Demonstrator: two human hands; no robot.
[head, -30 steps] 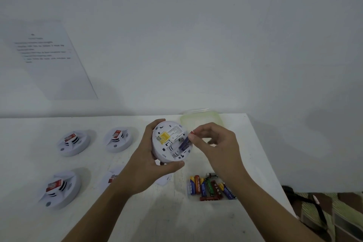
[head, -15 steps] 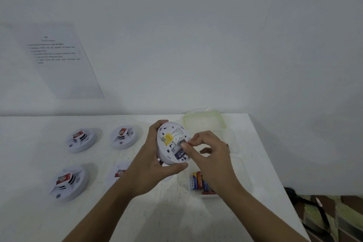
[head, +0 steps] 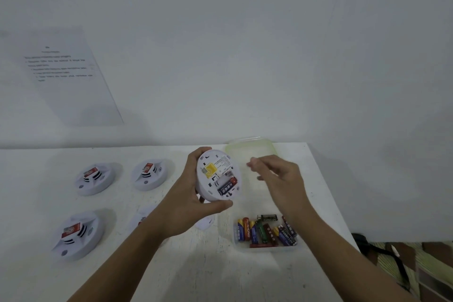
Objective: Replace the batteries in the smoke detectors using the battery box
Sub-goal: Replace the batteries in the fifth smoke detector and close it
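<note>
- Wall [head: 245, 44]: plain white, filling the upper half of the view.
- Table [head: 29, 216]: white top set against the wall, bearing all the task items.
- Sheet of paper [head: 68, 76]: fixed to the wall at the left; its print is too blurred to read.
- Left hand [head: 186, 206]: raised above the table and wrapped round the rim of the held smoke detector, fingers at the top edge and thumb at the bottom edge.
- Right hand [head: 282, 179]: motion-blurred, just right of the held unit and apart from it, with loosely bent fingers and nothing seen in them.
- Lid [head: 252, 149]: pale green and translucent, at the table's far edge behind the right hand.
- Battery box [head: 267, 249]: clear tray on the table, below the right hand.
- Loose batteries [head: 264, 230]: heaped inside the box, in blue, red, green and black.
- Far-left detector [head: 95, 179], far-middle detector [head: 149, 174] and near-left detector [head: 76, 235]: resting on the table with red-labelled centres upward.
- Fourth detector [head: 143, 216]: mostly hidden behind the left forearm.
- Held smoke detector [head: 218, 174]: its back turned toward the camera.
- Battery [head: 227, 186]: dark with a red end, seated in the held unit's compartment.
- Yellow label [head: 210, 169]: on the same back face.
</note>
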